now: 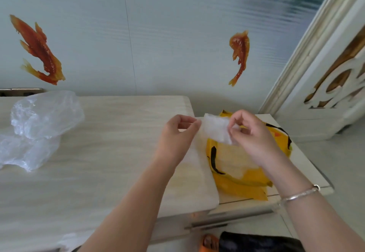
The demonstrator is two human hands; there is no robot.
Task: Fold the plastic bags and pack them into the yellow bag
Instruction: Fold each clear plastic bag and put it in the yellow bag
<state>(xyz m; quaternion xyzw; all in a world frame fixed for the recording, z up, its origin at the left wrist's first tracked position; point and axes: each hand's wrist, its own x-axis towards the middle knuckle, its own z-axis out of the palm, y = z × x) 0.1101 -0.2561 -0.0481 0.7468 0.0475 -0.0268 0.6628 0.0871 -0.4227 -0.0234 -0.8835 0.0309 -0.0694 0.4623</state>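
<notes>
I am holding a folded plastic bag [216, 128] up between my two hands, above the open yellow bag [245, 164]. My left hand [178, 133] is pinching its left edge between thumb and fingertips, and my right hand [249, 131] is pinching its right edge, fingers curled round the plastic. So each grip is closed on the same small bag. It is looking thin, whitish and see-through, pressed into a short flat strip with a slightly crinkled face, stretched nearly level between my hands.

The yellow bag is lying on a lower white surface [308, 164] just beside the right end of the pale wood-grain bench [110, 153]. It is showing black handles and something pale inside its mouth.

Well apart, at the far left of the bench, loose plastic bags [37, 129] are sitting in a puffy, crumpled, clear heap, not yet folded. A bracelet [300, 194] is circling my right wrist.
</notes>
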